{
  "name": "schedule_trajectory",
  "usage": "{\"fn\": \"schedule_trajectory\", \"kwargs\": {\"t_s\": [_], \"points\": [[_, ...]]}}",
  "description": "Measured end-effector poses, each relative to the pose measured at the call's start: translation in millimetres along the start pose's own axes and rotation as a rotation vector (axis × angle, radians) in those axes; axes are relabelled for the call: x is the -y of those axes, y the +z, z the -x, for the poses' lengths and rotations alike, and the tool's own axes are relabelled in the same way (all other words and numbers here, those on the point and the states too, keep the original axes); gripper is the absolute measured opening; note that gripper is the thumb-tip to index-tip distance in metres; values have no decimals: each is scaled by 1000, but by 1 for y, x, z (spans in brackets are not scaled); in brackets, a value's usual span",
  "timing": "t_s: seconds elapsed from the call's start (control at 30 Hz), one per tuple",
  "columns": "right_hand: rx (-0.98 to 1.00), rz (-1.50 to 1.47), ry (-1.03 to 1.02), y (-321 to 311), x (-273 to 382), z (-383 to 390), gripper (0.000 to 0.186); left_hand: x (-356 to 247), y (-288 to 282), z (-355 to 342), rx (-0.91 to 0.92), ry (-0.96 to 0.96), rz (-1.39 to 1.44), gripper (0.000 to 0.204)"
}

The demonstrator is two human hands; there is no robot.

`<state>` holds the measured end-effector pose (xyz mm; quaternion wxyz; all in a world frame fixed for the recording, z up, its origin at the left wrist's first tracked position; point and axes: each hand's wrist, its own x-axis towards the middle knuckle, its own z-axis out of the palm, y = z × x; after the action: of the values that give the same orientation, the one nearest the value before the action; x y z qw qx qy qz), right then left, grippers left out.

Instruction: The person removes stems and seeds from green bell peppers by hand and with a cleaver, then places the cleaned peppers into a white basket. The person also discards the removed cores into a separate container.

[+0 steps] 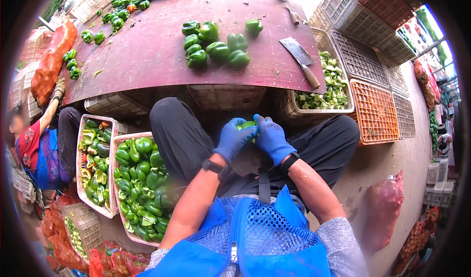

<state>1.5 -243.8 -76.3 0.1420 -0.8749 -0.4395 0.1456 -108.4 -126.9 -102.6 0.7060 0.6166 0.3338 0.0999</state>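
Both my hands, in blue gloves, meet above my lap just off the table's near edge. My left hand is closed around a green bell pepper, which is mostly covered by my fingers. Against its other side my right hand is closed too, with thumb and fingers pressing on the pepper. A small cluster of whole green bell peppers lies on the red tabletop in front of me. A cleaver with a wooden handle rests at the table's right edge.
Crates of green peppers and cut peppers stand at my left. Right of the table are a crate of green trimmings and an orange crate. A co-worker sits at far left, a gloved hand by a filled orange mesh sack.
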Motion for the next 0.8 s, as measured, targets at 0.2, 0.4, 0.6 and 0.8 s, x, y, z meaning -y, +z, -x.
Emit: {"fn": "schedule_trajectory", "kwargs": {"t_s": [0.2,0.4,0.6,0.8], "points": [[-46,-15,-17,10,-4,-1,60,6,4,-2,-54,51,-9,29],[-101,-77,11,12,-11,-4,55,-1,4,2,-65,-25,175,35],[-32,-26,92,6,-5,-3,47,5,5,-1,-123,50,-5,39],[-50,-46,115,6,-6,-3,50,4,6,2,-99,88,-42,39]]}}
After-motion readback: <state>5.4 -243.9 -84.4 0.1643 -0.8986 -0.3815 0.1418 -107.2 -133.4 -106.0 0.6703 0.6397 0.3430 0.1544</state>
